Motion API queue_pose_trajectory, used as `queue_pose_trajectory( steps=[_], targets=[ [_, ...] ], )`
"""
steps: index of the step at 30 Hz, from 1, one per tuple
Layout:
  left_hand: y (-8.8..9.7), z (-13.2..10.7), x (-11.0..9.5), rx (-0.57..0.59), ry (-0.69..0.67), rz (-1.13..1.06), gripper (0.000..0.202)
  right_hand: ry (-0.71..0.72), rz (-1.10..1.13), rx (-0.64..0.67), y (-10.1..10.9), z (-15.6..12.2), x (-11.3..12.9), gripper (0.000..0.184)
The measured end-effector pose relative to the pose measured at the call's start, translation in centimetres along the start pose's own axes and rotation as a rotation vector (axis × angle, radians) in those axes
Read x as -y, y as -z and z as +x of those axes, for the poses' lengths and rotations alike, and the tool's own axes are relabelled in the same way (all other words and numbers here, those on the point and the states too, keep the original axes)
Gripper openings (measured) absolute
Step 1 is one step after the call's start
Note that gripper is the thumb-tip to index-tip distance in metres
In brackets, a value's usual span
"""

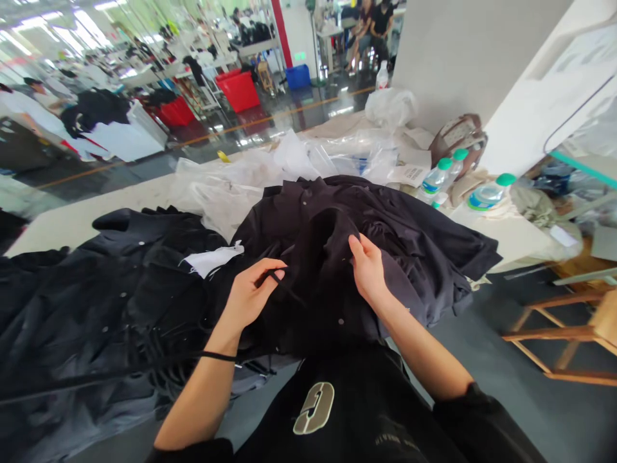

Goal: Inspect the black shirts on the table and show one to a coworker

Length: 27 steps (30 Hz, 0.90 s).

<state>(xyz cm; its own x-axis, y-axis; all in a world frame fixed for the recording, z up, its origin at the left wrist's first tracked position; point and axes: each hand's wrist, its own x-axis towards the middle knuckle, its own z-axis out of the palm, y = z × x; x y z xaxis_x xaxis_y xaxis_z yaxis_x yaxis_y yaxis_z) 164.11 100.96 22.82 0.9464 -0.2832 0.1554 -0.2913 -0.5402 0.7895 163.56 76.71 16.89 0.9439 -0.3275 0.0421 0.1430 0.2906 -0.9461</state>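
A black button-up garment (pixel 313 302) lies bunched on the table, with its collar raised in a fold in front of me. My right hand (pixel 369 270) grips that raised fold. My left hand (pixel 250 294) pinches a thin black strip or cord (pixel 276 279) at the garment's edge. More dark garments with snap buttons (pixel 101 308) spread to the left and hang over the table edge. A torn white paper or fabric piece (pixel 212 260) lies on them. A thin black band (pixel 219 355) circles my left wrist.
Clear plastic bags (pixel 289 161) and a labelled sheet (pixel 409 175) lie behind the garments. Green-capped water bottles (pixel 489 193) stand at the right. A wooden chair (pixel 563 334) is at lower right. Red bins (pixel 238 90), a blue bin (pixel 297 76), and seated people (pixel 371 32) are farther back.
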Motion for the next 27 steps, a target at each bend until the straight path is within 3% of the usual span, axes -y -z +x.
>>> queue_pose_trajectory(
  steps=[5,7,10,15,22,24,27],
  targets=[
    [3.0,-0.4,-1.3,0.018,-0.152,0.131,0.017,-0.251,0.067,0.350,-2.5,0.6,0.9,0.039],
    [3.1,-0.3,-1.5,0.056,-0.187,0.154,0.015,-0.349,0.051,0.450,-2.7,0.4,0.4,0.041],
    [2.4,0.4,-1.3,0.139,-0.220,0.173,0.015,-0.418,0.032,0.492,-2.5,0.1,-0.7,0.041],
    [0.7,1.8,-0.4,0.199,-0.210,0.114,0.017,-0.434,0.051,0.458,-2.5,0.1,-1.5,0.037],
    [-0.2,3.5,1.3,0.255,-0.107,-0.057,0.018,-0.319,0.015,0.303,-2.3,0.4,-2.4,0.030],
    [-0.4,3.9,1.7,0.263,-0.082,-0.107,0.020,-0.222,-0.108,0.235,-1.9,0.3,-2.8,0.027],
    [-0.7,4.4,2.1,0.271,-0.018,-0.177,0.021,0.128,-0.390,0.006,-1.6,-0.6,-2.5,0.032]
  ],
)
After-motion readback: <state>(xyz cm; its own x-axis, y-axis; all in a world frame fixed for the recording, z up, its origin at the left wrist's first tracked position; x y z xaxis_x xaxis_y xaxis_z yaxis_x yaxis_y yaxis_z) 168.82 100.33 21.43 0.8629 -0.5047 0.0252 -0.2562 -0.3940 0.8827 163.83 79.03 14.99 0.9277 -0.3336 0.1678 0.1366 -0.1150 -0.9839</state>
